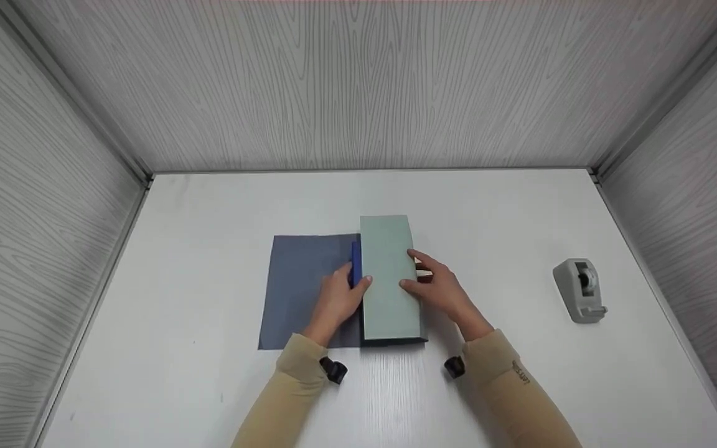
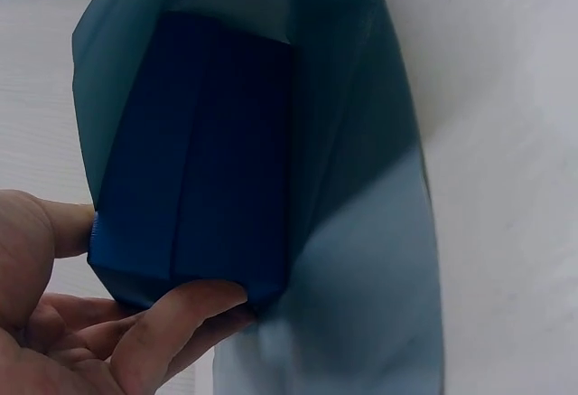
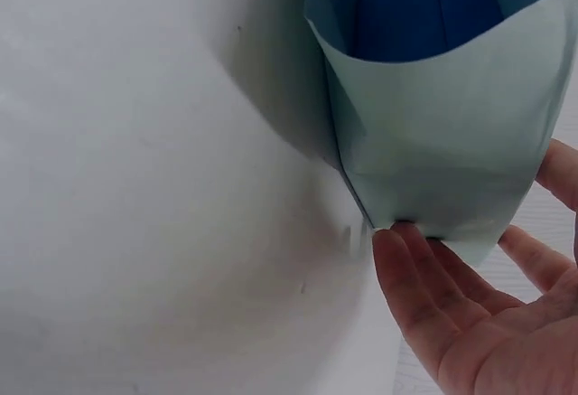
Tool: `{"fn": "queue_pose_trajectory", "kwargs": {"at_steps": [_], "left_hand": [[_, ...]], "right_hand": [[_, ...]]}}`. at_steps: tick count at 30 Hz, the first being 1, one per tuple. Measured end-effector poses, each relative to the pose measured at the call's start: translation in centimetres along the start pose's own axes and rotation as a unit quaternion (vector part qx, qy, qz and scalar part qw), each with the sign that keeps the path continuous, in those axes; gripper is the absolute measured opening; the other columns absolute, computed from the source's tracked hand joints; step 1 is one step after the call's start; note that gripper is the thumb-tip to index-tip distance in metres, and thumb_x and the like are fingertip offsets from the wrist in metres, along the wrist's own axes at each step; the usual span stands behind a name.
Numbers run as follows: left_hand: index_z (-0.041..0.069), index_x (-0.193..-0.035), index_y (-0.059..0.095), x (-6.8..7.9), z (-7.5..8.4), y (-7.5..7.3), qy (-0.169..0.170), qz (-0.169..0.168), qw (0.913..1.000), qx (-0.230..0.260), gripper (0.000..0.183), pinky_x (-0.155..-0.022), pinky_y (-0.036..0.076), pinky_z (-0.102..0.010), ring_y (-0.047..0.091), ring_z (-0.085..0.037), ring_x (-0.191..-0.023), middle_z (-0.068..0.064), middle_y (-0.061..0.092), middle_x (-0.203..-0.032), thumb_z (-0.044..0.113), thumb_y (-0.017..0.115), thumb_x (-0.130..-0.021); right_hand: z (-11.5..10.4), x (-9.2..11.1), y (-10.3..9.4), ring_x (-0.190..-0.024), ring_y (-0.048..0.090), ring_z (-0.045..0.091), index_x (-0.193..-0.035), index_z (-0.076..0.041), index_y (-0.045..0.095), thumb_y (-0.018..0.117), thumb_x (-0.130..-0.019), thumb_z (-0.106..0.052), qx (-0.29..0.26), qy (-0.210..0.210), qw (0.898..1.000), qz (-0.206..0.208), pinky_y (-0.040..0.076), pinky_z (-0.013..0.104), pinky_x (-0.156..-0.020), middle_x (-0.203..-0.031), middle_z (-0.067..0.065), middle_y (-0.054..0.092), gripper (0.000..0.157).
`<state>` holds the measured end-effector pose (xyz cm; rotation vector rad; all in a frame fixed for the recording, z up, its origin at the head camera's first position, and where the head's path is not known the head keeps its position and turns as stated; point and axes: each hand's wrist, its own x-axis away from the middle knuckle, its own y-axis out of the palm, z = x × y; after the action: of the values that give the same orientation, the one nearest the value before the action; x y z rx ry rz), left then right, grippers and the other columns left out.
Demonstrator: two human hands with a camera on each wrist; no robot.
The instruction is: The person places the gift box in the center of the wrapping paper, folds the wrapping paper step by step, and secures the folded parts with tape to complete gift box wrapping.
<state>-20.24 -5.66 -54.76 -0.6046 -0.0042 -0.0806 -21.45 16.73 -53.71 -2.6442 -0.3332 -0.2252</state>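
A blue box [image 2: 237, 160] lies on a sheet of paper [image 1: 299, 280], grey-blue on its inner face. The paper's right part is folded up and over the box, showing a pale green outer face [image 1: 388, 274]. From the left, my left hand [image 1: 337, 300] grips the box, thumb at the flap's edge and fingers curled along the box's side. On the right side my right hand [image 1: 444, 289] holds the folded paper, fingers bent against its side and thumb on top. Seen from above, the flap hides most of the box; the open paper end shows it in both wrist views.
A grey tape dispenser [image 1: 579, 291] with a roll stands at the right of the white table [image 1: 495, 205]. Wood-grain panels [image 1: 358, 87] close in the back and both sides. Dark wrist cameras [image 1: 333, 369] sit under both cuffs.
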Motion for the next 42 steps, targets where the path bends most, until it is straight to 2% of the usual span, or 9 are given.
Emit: {"fn": "queue_pose_trajectory", "kwargs": {"at_steps": [5,12,20,28,36,42], "left_hand": [[-0.002,-0.135,0.054,0.13,0.09,0.09,0.0,0.001,1.0,-0.002,0.052,-0.084,0.053,-0.044,0.066,-0.027,-0.101,-0.018,0.068,-0.113,0.033,0.061,-0.098],[-0.005,-0.142,0.046,0.3,0.2,0.05,-0.008,0.0,0.9997,-0.024,0.061,-0.095,0.048,-0.046,0.058,-0.032,-0.118,-0.022,0.059,-0.13,0.035,0.06,-0.098],[0.002,-0.142,0.05,0.21,0.27,0.04,-0.002,-0.001,0.9998,-0.018,0.055,-0.091,0.05,-0.045,0.062,-0.03,-0.112,-0.017,0.064,-0.124,0.035,0.059,-0.099],[-0.001,-0.144,0.046,0.26,0.39,-0.04,-0.009,-0.007,0.9997,-0.023,0.057,-0.096,0.047,-0.046,0.058,-0.032,-0.118,-0.02,0.06,-0.13,0.034,0.057,-0.1],[-0.002,-0.145,0.044,0.31,0.37,0.04,-0.007,-0.007,0.9997,-0.021,0.058,-0.095,0.048,-0.045,0.059,-0.031,-0.116,-0.021,0.06,-0.129,0.033,0.057,-0.1],[-0.005,-0.147,0.037,0.65,0.18,-0.11,-0.02,-0.021,0.9992,-0.028,0.065,-0.1,0.043,-0.048,0.052,-0.036,-0.125,-0.025,0.051,-0.138,0.037,0.054,-0.101]], "right_hand": [[0.15,-0.2,-0.02,-0.122,0.054,0.034,-0.15,-0.022,0.042,0.076,-0.088,-0.027,-0.007,-0.002,1.0,0.008,0.047,0.05,-0.096,-0.143,0.016,0.047,0.071],[0.18,-0.57,0.19,-0.12,0.055,0.035,-0.146,-0.019,0.048,0.078,-0.086,-0.024,-0.019,-0.017,0.999,0.021,0.049,0.05,-0.093,-0.137,0.017,0.051,0.068],[0.34,-0.92,0.17,-0.122,0.054,0.033,-0.147,-0.022,0.047,0.077,-0.087,-0.027,-0.021,-0.004,1.0,0.015,0.048,0.049,-0.094,-0.14,0.013,0.048,0.068],[0.51,-0.94,0.24,-0.122,0.053,0.032,-0.147,-0.026,0.047,0.078,-0.086,-0.031,-0.024,0.002,1.0,0.016,0.047,0.05,-0.095,-0.141,0.011,0.047,0.069],[0.39,-0.8,0.31,-0.122,0.053,0.032,-0.146,-0.027,0.048,0.077,-0.086,-0.032,-0.012,0.003,1.0,0.021,0.047,0.051,-0.095,-0.138,0.011,0.048,0.067],[0.21,-0.74,0.49,-0.117,0.056,0.033,-0.146,-0.026,0.049,0.076,-0.087,-0.031,0.012,0.003,1.0,0.025,0.049,0.05,-0.092,-0.133,0.013,0.052,0.065]]}}
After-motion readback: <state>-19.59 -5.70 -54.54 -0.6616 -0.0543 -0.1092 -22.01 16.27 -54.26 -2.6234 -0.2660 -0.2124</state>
